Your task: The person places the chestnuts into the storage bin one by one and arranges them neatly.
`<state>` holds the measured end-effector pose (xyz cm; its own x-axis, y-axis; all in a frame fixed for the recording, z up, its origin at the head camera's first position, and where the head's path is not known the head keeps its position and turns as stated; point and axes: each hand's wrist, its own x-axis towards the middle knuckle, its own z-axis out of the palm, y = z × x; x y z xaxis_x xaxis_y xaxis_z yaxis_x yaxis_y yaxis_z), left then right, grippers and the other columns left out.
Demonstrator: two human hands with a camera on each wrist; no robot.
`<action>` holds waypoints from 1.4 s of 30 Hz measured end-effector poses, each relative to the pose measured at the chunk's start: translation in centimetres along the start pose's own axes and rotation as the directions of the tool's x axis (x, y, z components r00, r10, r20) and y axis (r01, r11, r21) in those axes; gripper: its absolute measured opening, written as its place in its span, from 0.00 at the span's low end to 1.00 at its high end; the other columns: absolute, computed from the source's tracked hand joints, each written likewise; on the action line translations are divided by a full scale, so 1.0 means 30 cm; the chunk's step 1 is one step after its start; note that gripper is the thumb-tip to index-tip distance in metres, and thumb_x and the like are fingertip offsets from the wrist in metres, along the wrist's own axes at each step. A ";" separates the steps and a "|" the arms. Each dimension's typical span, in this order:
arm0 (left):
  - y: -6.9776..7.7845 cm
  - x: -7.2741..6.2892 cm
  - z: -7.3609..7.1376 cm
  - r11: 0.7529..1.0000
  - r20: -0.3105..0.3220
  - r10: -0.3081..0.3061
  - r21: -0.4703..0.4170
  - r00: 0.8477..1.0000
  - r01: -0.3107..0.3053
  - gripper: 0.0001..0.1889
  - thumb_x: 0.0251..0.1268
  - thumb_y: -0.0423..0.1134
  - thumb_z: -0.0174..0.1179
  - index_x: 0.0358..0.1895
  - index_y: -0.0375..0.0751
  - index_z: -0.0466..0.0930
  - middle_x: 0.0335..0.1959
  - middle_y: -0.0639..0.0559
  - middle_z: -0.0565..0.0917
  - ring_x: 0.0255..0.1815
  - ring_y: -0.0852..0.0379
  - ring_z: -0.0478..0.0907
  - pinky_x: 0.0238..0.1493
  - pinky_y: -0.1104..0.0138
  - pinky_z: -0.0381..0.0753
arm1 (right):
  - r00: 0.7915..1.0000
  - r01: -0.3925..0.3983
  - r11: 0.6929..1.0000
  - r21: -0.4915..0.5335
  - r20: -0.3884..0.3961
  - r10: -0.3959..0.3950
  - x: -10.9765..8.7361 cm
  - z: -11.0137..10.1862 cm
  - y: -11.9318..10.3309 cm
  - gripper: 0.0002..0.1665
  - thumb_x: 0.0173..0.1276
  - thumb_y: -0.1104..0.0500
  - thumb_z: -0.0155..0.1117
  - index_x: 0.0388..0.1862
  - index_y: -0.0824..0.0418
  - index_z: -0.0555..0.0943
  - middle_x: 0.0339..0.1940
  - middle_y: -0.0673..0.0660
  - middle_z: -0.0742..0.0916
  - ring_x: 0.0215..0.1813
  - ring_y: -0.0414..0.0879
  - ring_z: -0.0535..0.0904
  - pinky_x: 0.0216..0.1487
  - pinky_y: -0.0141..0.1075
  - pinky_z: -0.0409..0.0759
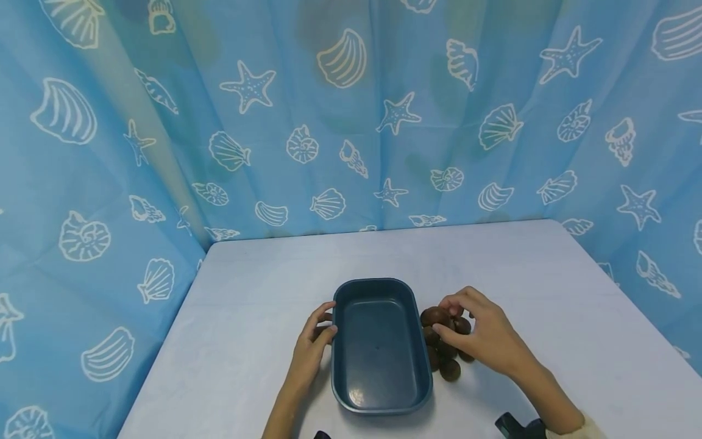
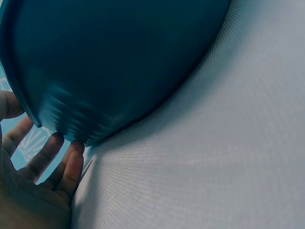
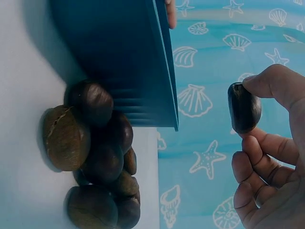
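Note:
A dark blue rectangular tray [image 1: 378,360] with rounded corners lies in front of me in the head view. My left hand [image 1: 308,353] is at its left side, fingertips and thumb touching the outer wall near the rim. In the left wrist view the fingers [image 2: 45,155] reach out loosely against the ribbed end of the wall. To the right of the tray, my right hand [image 1: 485,332] pinches one glossy brown chestnut [image 3: 244,109] between thumb and fingertip. Under that hand sits a pile of several chestnuts [image 1: 450,370], partly hidden by it in the head view.
Chestnuts in the pile [image 3: 95,160] lie close against the tray's right wall. A white cloth [image 1: 258,292] covers the table. Blue curtains [image 1: 351,122] with shell and starfish prints stand behind and beside it. A dark wrist device [image 1: 518,425] shows near the right forearm.

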<state>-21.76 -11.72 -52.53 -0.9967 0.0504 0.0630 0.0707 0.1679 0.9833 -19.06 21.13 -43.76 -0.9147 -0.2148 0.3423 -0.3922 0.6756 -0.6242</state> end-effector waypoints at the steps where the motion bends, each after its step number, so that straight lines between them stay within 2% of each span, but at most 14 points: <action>1: 0.000 0.000 0.000 1.000 0.000 -0.004 -0.003 1.000 0.004 0.23 0.74 0.43 0.56 0.69 0.63 0.71 0.59 0.49 0.75 0.55 0.51 0.77 0.51 0.59 0.79 | 1.000 0.001 1.000 0.001 0.002 -0.001 0.004 0.001 -0.001 0.14 0.62 0.50 0.75 0.45 0.46 0.81 0.38 0.48 0.78 0.39 0.41 0.73 0.37 0.35 0.74; 7: -0.001 0.000 -0.001 1.000 0.004 -0.012 -0.014 1.000 0.012 0.23 0.74 0.43 0.56 0.68 0.69 0.71 0.58 0.51 0.75 0.56 0.51 0.77 0.53 0.57 0.78 | 1.000 0.009 1.000 0.018 0.010 -0.009 0.020 0.010 -0.007 0.15 0.62 0.51 0.75 0.45 0.47 0.81 0.39 0.45 0.78 0.40 0.40 0.73 0.39 0.37 0.77; 12: -0.003 -0.002 -0.002 1.000 0.006 -0.006 -0.007 1.000 0.006 0.23 0.74 0.44 0.56 0.68 0.69 0.71 0.58 0.51 0.75 0.56 0.51 0.77 0.53 0.58 0.78 | 1.000 0.002 1.000 0.020 0.023 -0.003 0.029 0.023 -0.006 0.15 0.62 0.51 0.76 0.46 0.48 0.81 0.39 0.44 0.77 0.41 0.41 0.73 0.40 0.38 0.79; 17: -0.002 -0.002 -0.003 1.000 0.007 -0.003 -0.012 1.000 0.003 0.22 0.74 0.45 0.56 0.68 0.69 0.71 0.58 0.51 0.75 0.56 0.51 0.77 0.53 0.58 0.78 | 1.000 0.001 1.000 0.020 0.024 -0.002 0.039 0.033 -0.006 0.17 0.60 0.51 0.76 0.46 0.48 0.81 0.39 0.47 0.78 0.41 0.41 0.75 0.40 0.41 0.80; 23: 0.000 -0.004 -0.003 1.000 0.012 0.008 -0.005 1.000 -0.008 0.23 0.74 0.44 0.56 0.68 0.69 0.71 0.58 0.51 0.75 0.56 0.51 0.77 0.53 0.58 0.78 | 0.999 -0.014 0.999 0.037 0.043 0.012 0.050 0.045 -0.012 0.18 0.61 0.51 0.76 0.47 0.49 0.81 0.41 0.49 0.79 0.42 0.46 0.80 0.44 0.46 0.82; 28: 0.002 -0.006 -0.002 1.000 0.012 0.013 -0.001 1.000 -0.013 0.23 0.74 0.44 0.56 0.69 0.69 0.71 0.58 0.52 0.75 0.55 0.52 0.78 0.52 0.59 0.79 | 0.998 -0.026 0.999 0.038 0.053 0.024 0.062 0.055 -0.021 0.18 0.60 0.50 0.76 0.47 0.50 0.82 0.41 0.48 0.79 0.43 0.48 0.79 0.46 0.48 0.82; 36: 0.004 -0.006 -0.002 1.000 0.010 0.006 -0.004 1.000 -0.006 0.23 0.74 0.43 0.56 0.69 0.68 0.71 0.58 0.51 0.75 0.55 0.52 0.78 0.53 0.59 0.79 | 0.997 -0.024 0.997 0.071 0.070 0.019 0.075 0.074 -0.020 0.18 0.61 0.51 0.76 0.47 0.51 0.82 0.41 0.53 0.79 0.44 0.50 0.80 0.50 0.48 0.82; 42: 0.001 -0.005 -0.003 1.000 0.010 0.020 0.004 1.000 -0.020 0.23 0.75 0.43 0.55 0.70 0.64 0.71 0.59 0.50 0.75 0.56 0.51 0.78 0.52 0.60 0.79 | 0.997 -0.010 0.998 0.055 0.074 0.006 0.080 0.087 -0.020 0.17 0.61 0.50 0.76 0.47 0.51 0.82 0.39 0.47 0.77 0.43 0.48 0.79 0.47 0.44 0.82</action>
<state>-21.62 -11.82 -52.50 -0.9947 0.0638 0.0811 0.0910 0.1703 0.9812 -21.29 18.37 -44.40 -0.9217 -0.2621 0.2860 -0.3879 0.6378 -0.6654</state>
